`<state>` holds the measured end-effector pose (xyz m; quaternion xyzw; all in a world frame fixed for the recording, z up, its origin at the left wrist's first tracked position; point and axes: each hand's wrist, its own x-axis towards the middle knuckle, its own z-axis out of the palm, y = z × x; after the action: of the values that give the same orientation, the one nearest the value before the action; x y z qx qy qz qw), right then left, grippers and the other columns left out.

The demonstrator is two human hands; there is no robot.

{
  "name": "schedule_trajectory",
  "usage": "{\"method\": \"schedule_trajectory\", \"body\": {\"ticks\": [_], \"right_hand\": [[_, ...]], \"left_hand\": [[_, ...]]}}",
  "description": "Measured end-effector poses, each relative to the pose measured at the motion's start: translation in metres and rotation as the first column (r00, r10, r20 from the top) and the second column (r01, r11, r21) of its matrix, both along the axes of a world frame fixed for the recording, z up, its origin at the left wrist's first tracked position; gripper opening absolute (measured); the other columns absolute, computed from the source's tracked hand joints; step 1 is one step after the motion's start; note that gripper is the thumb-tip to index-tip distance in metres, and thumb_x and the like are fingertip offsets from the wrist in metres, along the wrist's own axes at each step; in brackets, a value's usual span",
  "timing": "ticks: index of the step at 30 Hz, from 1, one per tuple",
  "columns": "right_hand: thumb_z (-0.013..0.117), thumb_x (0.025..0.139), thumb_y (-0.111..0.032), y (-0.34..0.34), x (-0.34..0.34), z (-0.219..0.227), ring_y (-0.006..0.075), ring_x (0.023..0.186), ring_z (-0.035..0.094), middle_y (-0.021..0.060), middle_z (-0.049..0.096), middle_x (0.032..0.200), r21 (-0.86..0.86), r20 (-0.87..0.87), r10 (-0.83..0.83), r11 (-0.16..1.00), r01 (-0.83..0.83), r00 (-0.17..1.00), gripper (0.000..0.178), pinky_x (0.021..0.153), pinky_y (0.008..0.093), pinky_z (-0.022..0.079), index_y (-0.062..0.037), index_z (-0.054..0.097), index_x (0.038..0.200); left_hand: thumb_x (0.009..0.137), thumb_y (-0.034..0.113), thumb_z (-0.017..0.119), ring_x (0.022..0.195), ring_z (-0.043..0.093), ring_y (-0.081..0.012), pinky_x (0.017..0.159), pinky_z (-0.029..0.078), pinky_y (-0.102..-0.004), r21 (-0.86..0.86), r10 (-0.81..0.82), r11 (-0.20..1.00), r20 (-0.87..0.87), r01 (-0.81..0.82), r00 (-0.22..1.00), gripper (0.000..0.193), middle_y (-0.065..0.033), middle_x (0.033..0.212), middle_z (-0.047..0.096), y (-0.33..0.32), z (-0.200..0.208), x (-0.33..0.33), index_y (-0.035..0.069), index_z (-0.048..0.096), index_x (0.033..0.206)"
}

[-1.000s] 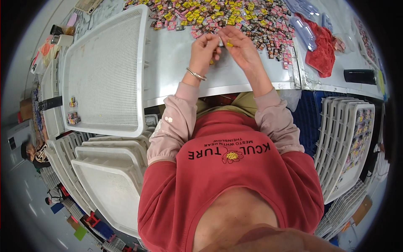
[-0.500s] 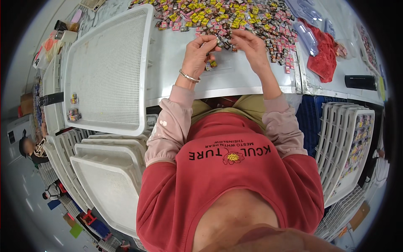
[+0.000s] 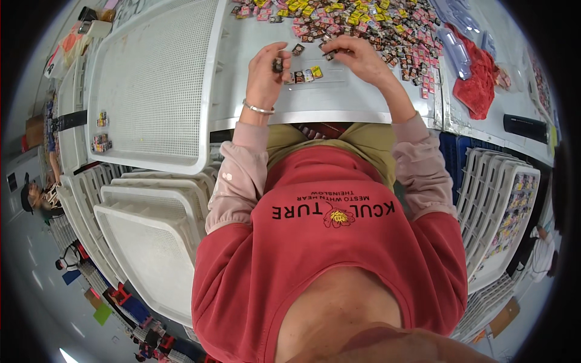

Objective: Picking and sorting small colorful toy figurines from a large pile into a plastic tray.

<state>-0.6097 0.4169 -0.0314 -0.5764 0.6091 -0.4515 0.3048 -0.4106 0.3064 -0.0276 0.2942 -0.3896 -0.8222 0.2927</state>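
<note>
My left hand (image 3: 265, 75) is closed with a small dark square piece (image 3: 277, 65) between its thumb and fingers. To its right, my right hand (image 3: 362, 59) pinches another small dark piece (image 3: 330, 55) at the near edge of the heap. A single loose dark piece (image 3: 298, 49) lies on the table between both hands. Just below, a short row of small square pieces (image 3: 306, 75), dark, pale and yellow, sits side by side on a clear flat plastic holder (image 3: 330, 80). A wide heap of such pieces (image 3: 363, 27), pink, yellow and dark, spreads beyond my hands.
On the left stands a large white mesh tray (image 3: 154, 78) with two small clusters of pieces (image 3: 101, 142) at its left edge. Stacked white trays (image 3: 145, 242) fill the lower left; a rack of trays (image 3: 496, 212) stands right. A red cloth (image 3: 475, 91) and a black cylinder (image 3: 525, 128) lie at right.
My hands have moved apart, the left one drawing leftward with a dark piece. The row of pieces, mostly hidden before, now shows below them. The whole view has shifted slightly.
</note>
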Motion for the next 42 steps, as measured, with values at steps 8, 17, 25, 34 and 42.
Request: {"method": "schedule_trajectory", "body": {"ticks": [8,17,25,34,42], "right_hand": [[0.057,0.071,0.006,-0.02,-0.003,-0.001,0.0222,0.077,0.06,0.0123,0.062,0.084,0.224,-0.304,0.327,0.937,-0.267,0.895,0.023,0.069,0.0321,0.048,0.0002,0.061,0.093],[0.063,0.069,-0.003,0.004,0.021,-0.023,0.0294,0.077,0.057,0.0099,0.059,0.078,-0.023,-0.411,0.067,0.996,-0.084,0.909,0.014,0.069,0.0401,0.046,-0.0035,0.063,0.083],[0.06,0.075,-0.006,0.026,0.05,-0.016,0.027,0.08,0.054,0.0056,0.059,0.089,-0.209,-0.601,-0.139,0.978,0.013,0.787,0.014,0.069,0.0368,0.043,-0.0053,0.062,0.088],[0.06,0.08,-0.005,-0.007,-0.012,-0.007,0.0188,0.074,0.06,0.0103,0.061,0.087,-0.156,-0.081,-0.396,0.911,0.381,0.915,0.017,0.064,0.0283,0.047,-0.0038,0.064,0.097],[0.061,0.077,-0.013,-0.044,-0.028,-0.021,0.0295,0.087,0.059,0.0089,0.06,0.093,-0.191,-0.694,-0.305,0.951,0.241,0.653,0.017,0.074,0.0397,0.049,-0.0082,0.065,0.093]], "left_hand": [[0.084,0.016,0.059,0.067,0.051,-0.0109,0.058,0.042,-0.0241,-0.06,-0.02,0.998,0.059,0.024,0.998,0.027,-0.0031,0.076,0.055,0.011,-0.009,0.02,0.0,0.057,0.106],[0.066,0.028,0.073,0.07,0.062,-0.0316,0.057,0.048,-0.0407,-0.687,0.231,0.24,0.727,0.686,0.647,0.036,-0.0113,0.075,0.064,0.039,-0.006,-0.009,0.011,0.058,0.094],[0.068,0.023,0.073,0.055,0.058,-0.0217,0.05,0.045,-0.035,-0.76,0.266,0.187,0.649,0.622,0.713,0.034,-0.0055,0.058,0.057,0.034,-0.017,-0.006,0.011,0.061,0.098],[0.089,0.012,0.05,0.064,0.053,-0.0089,0.051,0.044,-0.0231,-0.049,-0.118,0.99,0.214,0.131,0.97,0.018,-0.0017,0.076,0.056,0.009,-0.005,0.015,0.002,0.059,0.101],[0.088,0.004,0.046,0.078,0.057,-0.0166,0.067,0.051,-0.0309,0.057,0.021,0.998,0.026,-0.023,0.999,0.022,-0.0071,0.089,0.057,0.012,-0.003,0.013,-0.001,0.053,0.108]]}}
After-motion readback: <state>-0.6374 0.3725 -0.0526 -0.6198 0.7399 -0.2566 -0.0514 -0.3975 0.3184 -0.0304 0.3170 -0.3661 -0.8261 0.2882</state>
